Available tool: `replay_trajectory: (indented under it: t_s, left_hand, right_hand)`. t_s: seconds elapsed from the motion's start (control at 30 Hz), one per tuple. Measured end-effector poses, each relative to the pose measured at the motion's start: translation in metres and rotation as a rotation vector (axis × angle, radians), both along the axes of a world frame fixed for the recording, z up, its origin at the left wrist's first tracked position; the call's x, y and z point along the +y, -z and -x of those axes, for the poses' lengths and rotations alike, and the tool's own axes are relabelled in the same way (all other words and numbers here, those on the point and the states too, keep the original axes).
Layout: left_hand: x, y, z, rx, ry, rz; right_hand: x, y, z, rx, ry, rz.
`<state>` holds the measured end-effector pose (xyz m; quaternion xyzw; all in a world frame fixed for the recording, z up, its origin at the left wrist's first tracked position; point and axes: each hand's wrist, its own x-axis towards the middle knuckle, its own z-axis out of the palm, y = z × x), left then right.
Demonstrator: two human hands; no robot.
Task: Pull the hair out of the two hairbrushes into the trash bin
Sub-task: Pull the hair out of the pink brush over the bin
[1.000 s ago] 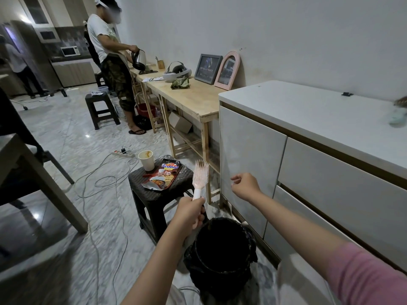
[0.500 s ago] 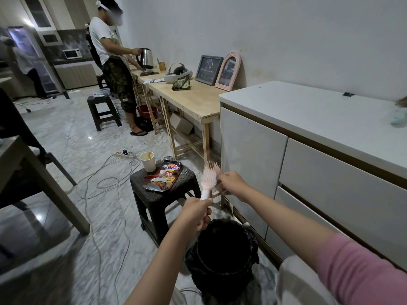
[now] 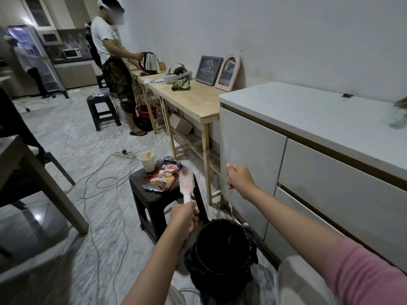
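Pink hairbrush (image 3: 186, 183): held upright by its handle in the curled left hand (image 3: 184, 217), above and just beyond the black-lined trash bin (image 3: 221, 256) on the floor. Right hand (image 3: 240, 177): raised beside the brush, apart from it, fingers curled with thumb against them; any pinched hair cannot be made out.

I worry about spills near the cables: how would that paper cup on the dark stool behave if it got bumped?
The paper cup stands upright at the stool's back corner, close to the edge, so a nudge would probably tip it off. It looks thin-walled and light, so likely easy to crush. Brownish residue inside suggests it could drip.
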<state>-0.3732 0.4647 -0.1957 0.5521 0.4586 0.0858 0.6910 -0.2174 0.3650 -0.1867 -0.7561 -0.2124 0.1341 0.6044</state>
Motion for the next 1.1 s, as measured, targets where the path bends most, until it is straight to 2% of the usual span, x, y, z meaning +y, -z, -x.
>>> replay_trajectory:
  t_s: [0.13,0.27,0.33,0.47,0.57,0.63,0.73,0.87,1.03,1.1]
  left_hand:
    - [0.007,0.004,0.004,-0.012,-0.106,0.0]
    - [0.008,0.002,0.008,-0.023,-0.122,-0.019]
    - [0.008,0.004,0.008,-0.014,-0.121,-0.023]
    - [0.009,0.008,0.005,0.001,-0.095,-0.011]
    - [0.005,0.007,0.003,0.006,-0.067,-0.004]
    - [0.002,0.005,0.003,0.002,-0.033,0.003]
    - [-0.002,0.005,0.003,0.017,0.019,0.008]
    - [-0.008,0.004,0.004,0.028,0.103,-0.008]
    - [-0.02,0.002,0.006,0.04,0.257,-0.095]
    - [-0.025,0.003,0.007,0.052,0.313,-0.141]
  right_hand:
    - [-0.005,0.003,-0.002,-0.049,0.024,0.0]
    - [-0.01,0.006,0.001,-0.091,-0.037,0.08]
    - [-0.013,0.007,0.002,-0.102,-0.095,0.2]
    - [-0.016,0.012,0.003,-0.082,-0.236,0.568]
    - [-0.017,0.015,0.003,-0.103,-0.214,0.84]
    - [-0.018,0.016,0.003,-0.126,-0.195,0.893]
    - [-0.02,0.013,0.005,-0.181,-0.157,0.835]
    - [-0.021,0.007,0.006,-0.224,-0.091,0.624]
    - [-0.013,-0.003,0.01,-0.186,-0.075,0.332]
    - [-0.009,-0.007,0.012,-0.185,-0.064,0.273]
